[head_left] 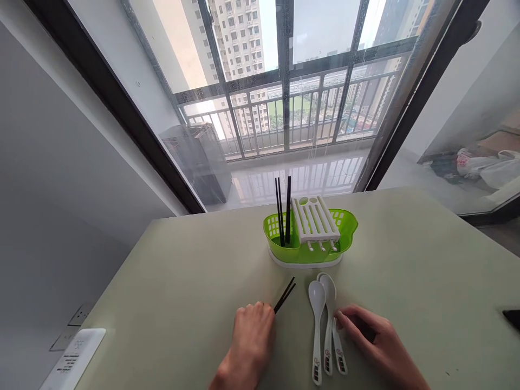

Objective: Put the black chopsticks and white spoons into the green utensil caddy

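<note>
My left hand (254, 330) is closed around a pair of black chopsticks (285, 295), low over the table; only their upper ends stick out past the fingers. White spoons (317, 325) lie in a small bunch to the right, bowls pointing away from me and partly overlapping. My right hand (369, 333) is at the right side of this bunch, thumb and finger pinched at the handle of the rightmost spoon (338, 346). Beyond the hands stands a green utensil holder (284, 253) with a white slotted rack (316, 219) on it. More black chopsticks (288, 211) stand upright in its left compartment.
The pale table (195, 281) reaches to a glass door at its far edge. A white power strip (79, 355) is at the lower left, near a wall socket (81, 314). A small dark object (512, 318) lies at the right edge. Beyond the glass is a balcony railing.
</note>
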### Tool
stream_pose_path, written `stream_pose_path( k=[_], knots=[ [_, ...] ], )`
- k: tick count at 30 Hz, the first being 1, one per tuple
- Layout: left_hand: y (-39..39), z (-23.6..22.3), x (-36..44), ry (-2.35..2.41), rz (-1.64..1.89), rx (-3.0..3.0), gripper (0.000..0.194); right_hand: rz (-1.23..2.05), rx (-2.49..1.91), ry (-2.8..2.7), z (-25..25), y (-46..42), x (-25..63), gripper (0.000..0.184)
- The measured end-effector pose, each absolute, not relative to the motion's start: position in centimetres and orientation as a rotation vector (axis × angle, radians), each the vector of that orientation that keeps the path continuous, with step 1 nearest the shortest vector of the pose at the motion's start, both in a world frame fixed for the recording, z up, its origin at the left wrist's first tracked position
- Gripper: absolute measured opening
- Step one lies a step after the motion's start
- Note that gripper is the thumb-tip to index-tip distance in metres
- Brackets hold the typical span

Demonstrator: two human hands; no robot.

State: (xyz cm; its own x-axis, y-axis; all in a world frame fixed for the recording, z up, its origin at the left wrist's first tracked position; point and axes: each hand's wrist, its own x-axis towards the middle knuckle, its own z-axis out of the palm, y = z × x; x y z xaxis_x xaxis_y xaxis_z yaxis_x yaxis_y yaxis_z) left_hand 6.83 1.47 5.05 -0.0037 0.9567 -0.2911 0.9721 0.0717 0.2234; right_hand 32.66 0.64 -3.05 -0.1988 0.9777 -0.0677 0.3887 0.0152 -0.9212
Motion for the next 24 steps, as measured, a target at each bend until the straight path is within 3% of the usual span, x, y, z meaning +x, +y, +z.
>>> stream_pose_path(
  k=[2,4,9,15,24],
  knots=[
    [1.8,6.8,6.7,1.977,-0.295,1.93,0.031,1.165,-1.408,-1.644,-3.0,0.6,32.6,0.045],
    [2.1,8.6,6.3,1.895,-0.241,1.912,0.026,1.151,-1.407,-1.628,-2.8,0.5,32.5,0.045],
    [2.3,10.5,6.0,1.496,0.646,1.58,0.016,1.152,-1.394,-1.628,-2.7,0.6,32.5,0.046],
    [2.3,7.3,8.3,1.199,1.164,0.896,0.032,1.205,-1.418,-1.56,-2.0,0.4,32.3,0.045],
    [3.2,0.8,9.1,1.144,1.383,0.466,0.041,1.262,-1.355,-1.482,-2.1,0.4,32.8,0.042]
  ],
)
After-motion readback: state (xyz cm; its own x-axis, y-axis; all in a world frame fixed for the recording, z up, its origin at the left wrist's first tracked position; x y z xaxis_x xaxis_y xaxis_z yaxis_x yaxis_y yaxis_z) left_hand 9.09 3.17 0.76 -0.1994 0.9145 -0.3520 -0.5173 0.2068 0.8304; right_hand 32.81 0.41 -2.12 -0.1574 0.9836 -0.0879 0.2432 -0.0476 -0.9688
